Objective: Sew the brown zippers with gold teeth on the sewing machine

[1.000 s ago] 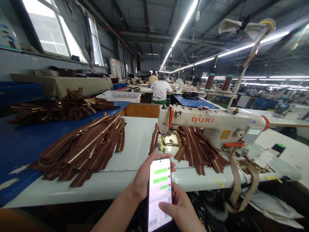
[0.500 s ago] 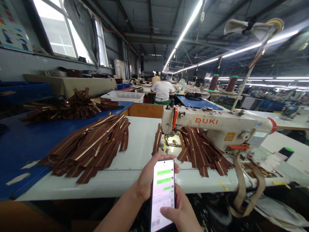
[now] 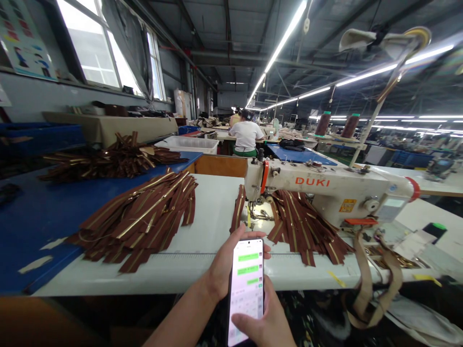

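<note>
While the left hand (image 3: 231, 260) wraps its fingers around a smartphone (image 3: 246, 289), the right hand (image 3: 262, 325) curls over the phone's lower edge, its grip hard to tell. Brown zippers (image 3: 307, 231) lie piled on the counter (image 3: 206, 207) beneath the DUKI sewing machine (image 3: 325, 188), untouched.

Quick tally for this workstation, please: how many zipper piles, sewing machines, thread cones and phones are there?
Brown zipper piles: 3
DUKI sewing machine: 1
Thread cones: 2
Smartphone: 1
Total: 7
</note>
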The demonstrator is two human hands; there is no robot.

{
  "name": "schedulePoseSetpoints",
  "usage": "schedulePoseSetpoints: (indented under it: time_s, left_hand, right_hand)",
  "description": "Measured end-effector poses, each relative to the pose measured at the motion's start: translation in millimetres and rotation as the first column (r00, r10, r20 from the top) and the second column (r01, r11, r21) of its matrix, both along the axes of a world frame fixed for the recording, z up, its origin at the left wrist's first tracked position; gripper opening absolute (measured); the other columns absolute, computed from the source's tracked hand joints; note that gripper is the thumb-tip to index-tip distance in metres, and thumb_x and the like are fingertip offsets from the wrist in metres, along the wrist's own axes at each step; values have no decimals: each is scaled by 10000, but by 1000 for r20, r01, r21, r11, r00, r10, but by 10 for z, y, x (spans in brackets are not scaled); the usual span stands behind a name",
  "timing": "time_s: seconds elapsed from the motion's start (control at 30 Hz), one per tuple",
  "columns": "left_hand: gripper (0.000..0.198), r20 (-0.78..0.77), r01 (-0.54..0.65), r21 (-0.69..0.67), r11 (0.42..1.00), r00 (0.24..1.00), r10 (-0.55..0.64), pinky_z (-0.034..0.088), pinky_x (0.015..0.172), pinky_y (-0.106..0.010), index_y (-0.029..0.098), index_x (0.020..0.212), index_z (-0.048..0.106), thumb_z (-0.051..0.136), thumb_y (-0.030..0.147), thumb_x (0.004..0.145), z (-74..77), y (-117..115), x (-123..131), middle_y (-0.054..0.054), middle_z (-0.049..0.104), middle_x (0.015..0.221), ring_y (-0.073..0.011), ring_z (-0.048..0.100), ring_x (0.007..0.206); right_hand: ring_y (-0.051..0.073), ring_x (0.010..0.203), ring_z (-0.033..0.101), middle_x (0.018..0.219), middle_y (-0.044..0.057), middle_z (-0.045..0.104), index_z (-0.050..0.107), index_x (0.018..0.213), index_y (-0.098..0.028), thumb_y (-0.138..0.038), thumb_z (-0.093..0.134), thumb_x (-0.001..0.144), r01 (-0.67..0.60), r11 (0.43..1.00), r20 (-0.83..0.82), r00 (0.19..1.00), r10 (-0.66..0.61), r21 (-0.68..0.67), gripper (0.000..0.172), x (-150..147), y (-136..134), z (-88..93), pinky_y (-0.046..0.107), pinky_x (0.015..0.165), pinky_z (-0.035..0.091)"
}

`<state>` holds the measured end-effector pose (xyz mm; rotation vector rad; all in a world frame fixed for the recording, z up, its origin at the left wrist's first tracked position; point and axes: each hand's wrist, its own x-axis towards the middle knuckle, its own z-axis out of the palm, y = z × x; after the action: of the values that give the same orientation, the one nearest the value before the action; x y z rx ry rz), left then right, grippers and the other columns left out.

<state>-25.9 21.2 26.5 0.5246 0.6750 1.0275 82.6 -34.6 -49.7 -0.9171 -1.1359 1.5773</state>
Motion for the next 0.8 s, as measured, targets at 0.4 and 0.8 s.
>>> schedulePoseSetpoints:
  time_s: [0.4,0.8]
  left_hand:
    - [423,25,-21,-7,1000,999,21,507,594,-281,73,1046,625,447,431,909,-2,-23,-42,-157,690,836,-223,667,713]
    - [404,25,-37,-20,999,999,38,513,586,-287,80,1050,625,423,405,917,32,-37,-2,-146,686,813,-236,667,726]
  right_hand:
    - [220,794,651,857,64,703,646,935,-157,-295,742,656,-176,979,-252,957,146,-101,326,236,94,41,336,753,463]
    - [219,769,655,754,60,696,683,870,-136,-484,745,653,-134,971,-170,980,101,-197,415,341,142,69,343,730,482]
